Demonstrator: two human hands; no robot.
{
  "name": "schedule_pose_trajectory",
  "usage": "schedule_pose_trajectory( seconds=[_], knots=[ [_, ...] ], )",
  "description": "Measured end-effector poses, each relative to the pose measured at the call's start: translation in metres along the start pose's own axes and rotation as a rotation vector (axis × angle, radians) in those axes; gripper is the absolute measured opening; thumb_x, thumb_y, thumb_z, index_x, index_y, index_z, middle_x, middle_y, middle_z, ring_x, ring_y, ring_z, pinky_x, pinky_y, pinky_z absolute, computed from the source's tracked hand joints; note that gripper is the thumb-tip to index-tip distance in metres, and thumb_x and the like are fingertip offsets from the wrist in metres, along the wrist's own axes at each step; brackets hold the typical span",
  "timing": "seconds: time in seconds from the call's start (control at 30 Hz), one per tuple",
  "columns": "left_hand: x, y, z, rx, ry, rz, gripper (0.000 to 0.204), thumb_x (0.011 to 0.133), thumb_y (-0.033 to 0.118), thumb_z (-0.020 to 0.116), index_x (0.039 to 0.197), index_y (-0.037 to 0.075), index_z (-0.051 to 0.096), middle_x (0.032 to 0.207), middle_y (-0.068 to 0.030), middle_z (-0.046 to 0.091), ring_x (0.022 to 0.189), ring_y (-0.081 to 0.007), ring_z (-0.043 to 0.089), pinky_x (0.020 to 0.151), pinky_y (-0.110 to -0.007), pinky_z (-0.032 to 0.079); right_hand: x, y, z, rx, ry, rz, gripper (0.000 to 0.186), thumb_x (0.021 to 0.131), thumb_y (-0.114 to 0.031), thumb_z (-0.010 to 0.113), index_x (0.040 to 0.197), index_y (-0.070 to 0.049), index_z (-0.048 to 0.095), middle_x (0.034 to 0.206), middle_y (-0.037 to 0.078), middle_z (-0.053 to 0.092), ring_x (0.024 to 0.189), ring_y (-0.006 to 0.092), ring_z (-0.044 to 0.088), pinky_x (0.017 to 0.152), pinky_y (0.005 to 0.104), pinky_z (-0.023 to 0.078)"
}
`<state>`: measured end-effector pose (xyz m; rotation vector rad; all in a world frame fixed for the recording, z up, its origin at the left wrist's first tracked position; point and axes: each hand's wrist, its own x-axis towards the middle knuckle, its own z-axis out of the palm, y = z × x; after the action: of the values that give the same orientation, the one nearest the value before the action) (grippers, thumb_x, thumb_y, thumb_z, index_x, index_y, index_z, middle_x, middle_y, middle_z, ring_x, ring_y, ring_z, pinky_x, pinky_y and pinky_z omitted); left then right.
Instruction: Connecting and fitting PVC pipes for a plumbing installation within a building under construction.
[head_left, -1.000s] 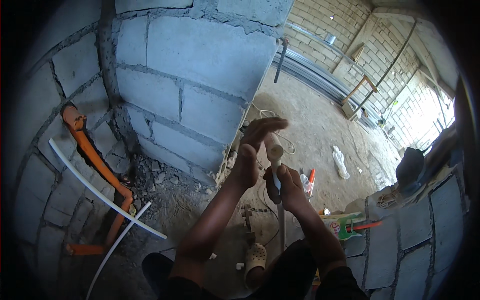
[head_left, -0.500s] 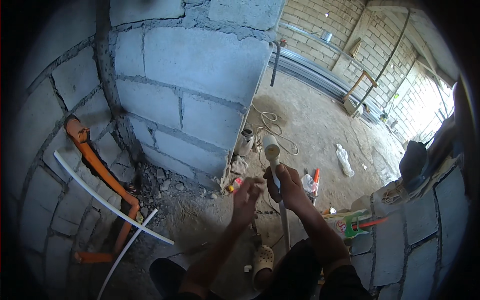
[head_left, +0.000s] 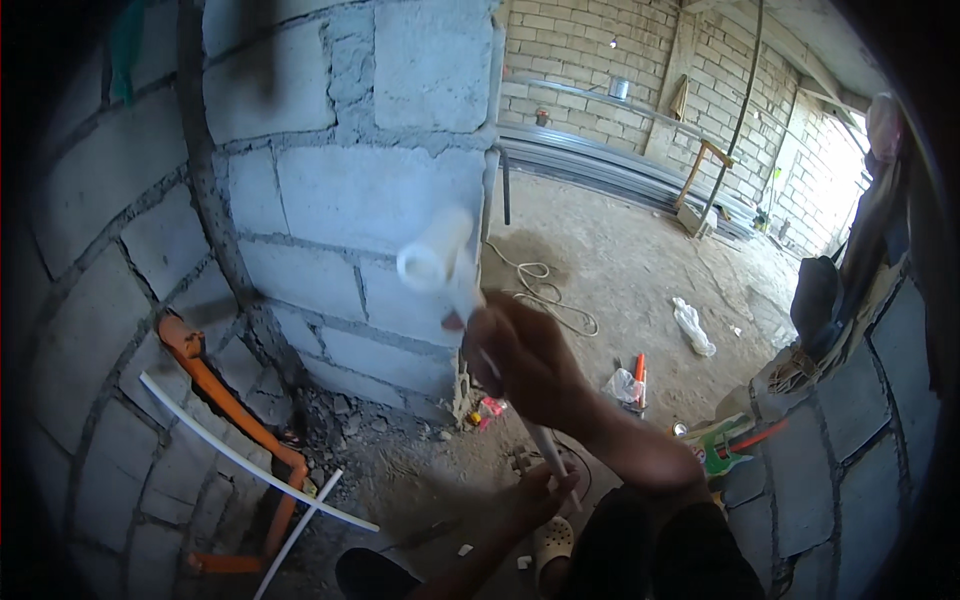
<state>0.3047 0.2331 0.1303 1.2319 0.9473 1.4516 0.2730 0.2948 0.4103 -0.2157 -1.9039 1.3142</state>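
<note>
My right hand (head_left: 525, 360) is wrapped around the upper part of a white plastic pipe (head_left: 547, 445). At the pipe's top sits a white tee fitting (head_left: 438, 250), blurred by motion, its round opening facing left. Lower down, my left hand (head_left: 543, 497) closes its fingers around the same pipe near its bottom end. The pipe leans, its top toward the block wall (head_left: 375, 200). Beneath my hands a clog (head_left: 553, 542) on my foot shows, with small white fittings (head_left: 524, 562) on the floor beside it.
At the left, an orange drain pipe (head_left: 240, 408) runs down the wall, crossed by loose white pipes (head_left: 255, 458). Rubble (head_left: 345, 410) lies along the wall's foot. A rope (head_left: 540, 290), a plastic bag (head_left: 692, 327) and an orange-handled tool (head_left: 641, 378) lie on the floor. A low block wall (head_left: 825, 450) stands right.
The tee end has swung left and toward me in my right hand. My left hand, empty in the air before, has gone down and taken hold of the pipe's lower part.
</note>
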Motion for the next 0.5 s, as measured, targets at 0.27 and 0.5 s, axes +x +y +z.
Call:
schedule_pose_trajectory(
  seconds=[0.27,0.5],
  knots=[
    [-0.013,-0.085,-0.15,-0.014,0.454,-0.002,0.028,0.092,0.031,0.067,0.089,0.004,0.069,0.072,0.0016,0.063,0.071,-0.0082,0.06,0.062,-0.029,0.049,0.074,-0.053,-0.012,0.251,0.328,-0.279,0.052,0.105,-0.047,0.039,0.107,0.002,0.055,0.063,0.004,0.049,0.048,0.01,0.045,0.046,0.0254,0.037],
    [-0.069,-0.062,-0.26,0.268,0.787,-0.187,0.027,0.089,0.03,0.071,0.082,0.004,0.071,0.067,0.0046,0.061,0.062,-0.0049,0.054,0.056,-0.028,0.045,0.118,0.02,0.005,0.251,0.019,-0.264,0.06,0.107,-0.047,0.028,0.126,0.003,0.055,0.078,0.008,0.061,0.07,0.0165,0.059,0.069,0.0311,0.049]
  ],
)
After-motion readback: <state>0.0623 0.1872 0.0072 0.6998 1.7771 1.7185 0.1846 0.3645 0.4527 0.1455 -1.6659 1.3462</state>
